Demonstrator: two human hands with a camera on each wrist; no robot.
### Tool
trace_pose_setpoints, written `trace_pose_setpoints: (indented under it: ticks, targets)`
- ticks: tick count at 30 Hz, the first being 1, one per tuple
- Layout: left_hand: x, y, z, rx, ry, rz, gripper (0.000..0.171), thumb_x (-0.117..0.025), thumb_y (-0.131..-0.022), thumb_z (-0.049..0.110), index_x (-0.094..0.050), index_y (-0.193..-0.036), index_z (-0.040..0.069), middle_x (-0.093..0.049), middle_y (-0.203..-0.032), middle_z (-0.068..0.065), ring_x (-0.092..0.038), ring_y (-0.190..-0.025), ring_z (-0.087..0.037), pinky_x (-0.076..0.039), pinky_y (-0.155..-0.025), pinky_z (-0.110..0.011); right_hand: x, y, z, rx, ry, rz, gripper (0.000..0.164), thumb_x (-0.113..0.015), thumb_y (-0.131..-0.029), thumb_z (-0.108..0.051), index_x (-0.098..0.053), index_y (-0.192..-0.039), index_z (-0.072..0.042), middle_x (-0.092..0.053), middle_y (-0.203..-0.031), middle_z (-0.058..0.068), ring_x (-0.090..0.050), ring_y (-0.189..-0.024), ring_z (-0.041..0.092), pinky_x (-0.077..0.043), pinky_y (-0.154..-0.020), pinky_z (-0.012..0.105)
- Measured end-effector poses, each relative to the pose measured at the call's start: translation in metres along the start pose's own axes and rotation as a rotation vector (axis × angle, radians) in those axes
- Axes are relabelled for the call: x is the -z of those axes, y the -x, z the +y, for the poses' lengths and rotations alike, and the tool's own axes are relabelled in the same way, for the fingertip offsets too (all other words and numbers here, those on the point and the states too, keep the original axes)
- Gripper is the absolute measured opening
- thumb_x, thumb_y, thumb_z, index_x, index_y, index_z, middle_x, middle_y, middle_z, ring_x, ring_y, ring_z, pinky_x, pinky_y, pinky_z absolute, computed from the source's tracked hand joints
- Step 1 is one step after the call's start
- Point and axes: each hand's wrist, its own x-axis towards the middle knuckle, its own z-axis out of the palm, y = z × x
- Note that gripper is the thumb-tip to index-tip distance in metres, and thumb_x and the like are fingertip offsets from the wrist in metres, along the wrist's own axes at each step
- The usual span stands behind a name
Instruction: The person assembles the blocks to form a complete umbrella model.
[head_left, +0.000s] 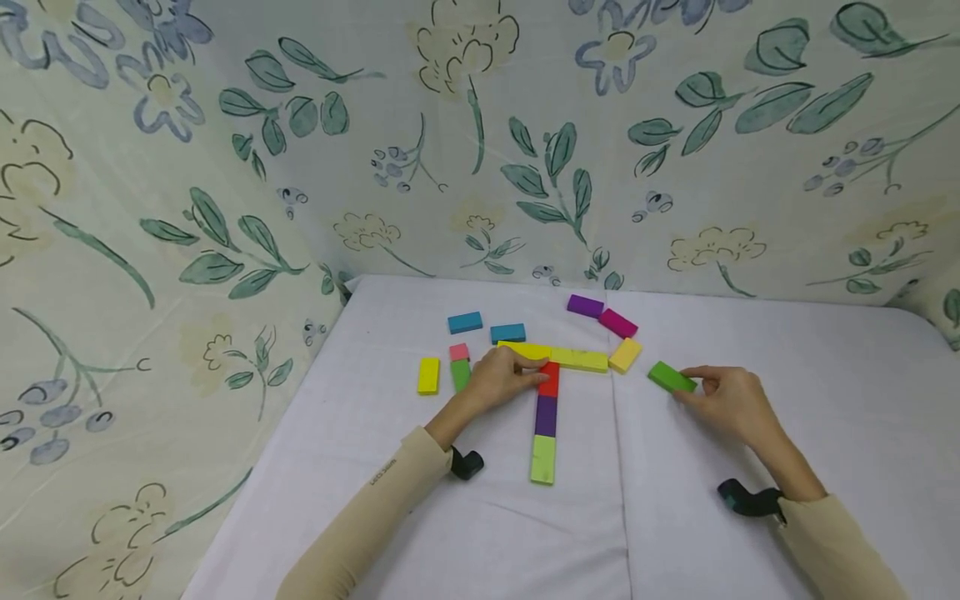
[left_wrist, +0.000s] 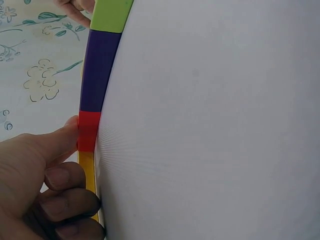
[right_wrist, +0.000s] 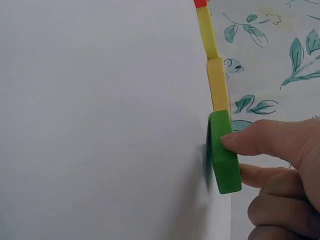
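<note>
On the white-covered table, several flat coloured blocks form a T-like shape. My left hand (head_left: 500,379) holds the red block (head_left: 550,380) at the top of the stem, thumb against its side and index finger by its far end. In the left wrist view its other fingers curl beside the yellow row. Below the red block run a purple block (head_left: 546,417) and a light green block (head_left: 543,460). A yellow block (head_left: 579,359) forms the bar's right part. My right hand (head_left: 731,402) pinches a green block (right_wrist: 224,150), just right of an orange-yellow block (head_left: 625,355).
Behind the bar lie two blue blocks (head_left: 465,322), a violet block (head_left: 585,306) and a magenta block (head_left: 618,322). A separate yellow block (head_left: 428,376), a pink block (head_left: 459,352) and a partly covered green block (head_left: 460,375) lie left. Floral cloth (head_left: 465,208) hangs behind.
</note>
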Motion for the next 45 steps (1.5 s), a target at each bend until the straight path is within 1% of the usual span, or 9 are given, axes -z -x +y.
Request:
trace_pose_setpoints:
  ticks: [7,16,25,31,34,37,40,42,45]
  targets:
    - [0.0,0.0,-0.005,-0.013,-0.009,0.008,0.039,-0.077,-0.092,0.043,-0.072,-0.129,0.031,-0.049,-0.062,0.002,-0.043,-0.055,-0.013,-0.028,-0.051,-0.02,0.009,-0.022,-0.001,0.043,-0.027,0.023,0.037,-0.079,-0.089,-0.015,-0.072,-0.117,0.009,-0.035,-0.06,-0.002,-0.031,-0.055,0.01,-0.023,-0.048,0.025]
    - [0.002,0.0,-0.005,-0.012,-0.005,0.011,0.038,-0.078,-0.092,0.042,-0.072,-0.128,0.03,-0.052,-0.064,0.002,-0.042,-0.056,-0.012,-0.028,-0.051,-0.02,0.007,-0.085,-0.033,0.073,-0.073,-0.036,0.042,-0.077,-0.093,-0.017,-0.068,-0.127,0.006,-0.033,-0.061,0.0,-0.032,-0.054,0.015,-0.027,-0.047,0.027]
    - [0.002,0.0,-0.004,-0.017,0.004,0.006,0.038,-0.078,-0.092,0.04,-0.073,-0.128,0.03,-0.046,-0.058,0.003,-0.042,-0.054,-0.012,-0.027,-0.049,-0.02,-0.019,-0.158,-0.074,0.152,-0.062,-0.17,0.044,-0.076,-0.094,-0.019,-0.068,-0.131,0.003,-0.03,-0.06,-0.001,-0.032,-0.053,0.016,-0.028,-0.049,0.026]
    - [0.001,-0.002,-0.003,-0.034,-0.005,0.01,0.037,-0.078,-0.092,0.04,-0.073,-0.127,0.03,-0.043,-0.057,0.005,-0.041,-0.052,-0.01,-0.027,-0.049,-0.019,-0.035,-0.19,-0.104,0.296,-0.034,-0.198,0.039,-0.077,-0.092,-0.015,-0.072,-0.125,0.004,-0.029,-0.059,-0.002,-0.029,-0.054,0.015,-0.026,-0.052,0.026]
    - [0.001,-0.003,-0.003,-0.041,-0.003,0.014,0.037,-0.079,-0.092,0.039,-0.073,-0.127,0.029,-0.043,-0.057,0.005,-0.041,-0.052,-0.01,-0.027,-0.048,-0.019,-0.044,-0.201,-0.114,0.333,-0.029,-0.23,0.036,-0.076,-0.091,-0.012,-0.072,-0.122,0.006,-0.037,-0.06,0.0,-0.033,-0.056,0.015,-0.028,-0.054,0.026]
    - [0.001,-0.003,-0.003,-0.044,0.002,0.013,0.036,-0.078,-0.092,0.038,-0.073,-0.127,0.028,-0.043,-0.055,0.005,-0.04,-0.05,-0.009,-0.027,-0.047,-0.019,-0.053,-0.21,-0.12,0.338,-0.017,-0.29,0.035,-0.075,-0.092,-0.01,-0.072,-0.124,0.005,-0.055,-0.071,0.007,-0.041,-0.062,0.018,-0.036,-0.058,0.028]
    - [0.0,-0.003,-0.004,-0.047,0.012,0.009,0.036,-0.078,-0.093,0.038,-0.073,-0.127,0.027,-0.045,-0.054,0.005,-0.039,-0.048,-0.009,-0.026,-0.047,-0.019,-0.06,-0.215,-0.125,0.344,0.013,-0.347,0.035,-0.073,-0.093,-0.009,-0.071,-0.125,0.006,-0.071,-0.1,0.018,-0.054,-0.078,0.024,-0.05,-0.072,0.034]
    - [0.0,-0.003,-0.004,-0.051,0.013,0.009,0.036,-0.077,-0.093,0.039,-0.073,-0.127,0.027,-0.045,-0.053,0.005,-0.038,-0.047,-0.01,-0.026,-0.047,-0.019,-0.063,-0.217,-0.127,0.348,0.045,-0.372,0.035,-0.073,-0.094,-0.009,-0.071,-0.126,0.006,-0.072,-0.117,0.022,-0.059,-0.091,0.028,-0.055,-0.086,0.041]
    - [0.0,-0.003,-0.005,-0.052,0.007,0.011,0.036,-0.077,-0.093,0.039,-0.073,-0.127,0.027,-0.044,-0.053,0.005,-0.039,-0.047,-0.01,-0.026,-0.046,-0.019,-0.065,-0.218,-0.13,0.363,0.091,-0.402,0.033,-0.073,-0.094,-0.009,-0.072,-0.125,0.004,-0.07,-0.124,0.023,-0.061,-0.104,0.033,-0.053,-0.099,0.049]
